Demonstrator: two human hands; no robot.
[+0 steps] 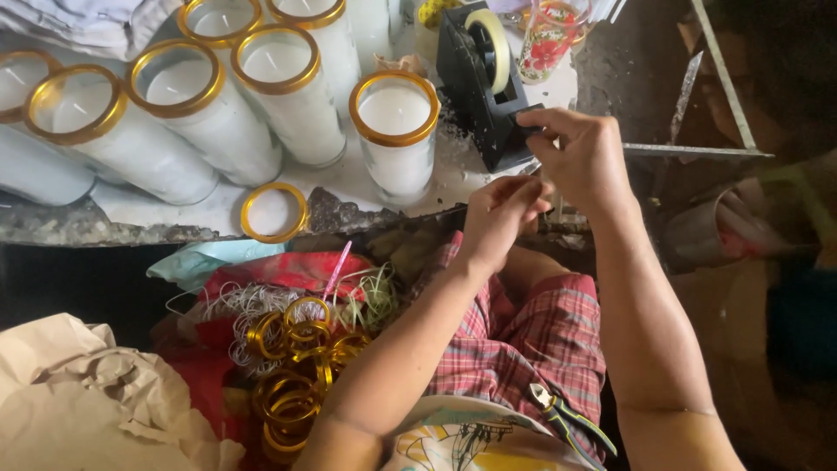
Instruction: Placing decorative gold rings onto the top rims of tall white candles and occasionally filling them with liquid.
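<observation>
Up at the tabletop's [366, 179] near right edge stands a black tape dispenser [481, 83], its roll at the far end and its cutter end pointing near and right. The right hand [582, 157] touches that cutter end, fingers curled over it. The left hand [499, 214] sits just nearer, fingertips pinched together against the right hand; whether a strip is between them cannot be told. Left of the dispenser stand white glass candles [397, 135] with gold rims. Lower left lies a heap of loose gold rings [296, 366]; pliers [567, 419] rest on the lap.
</observation>
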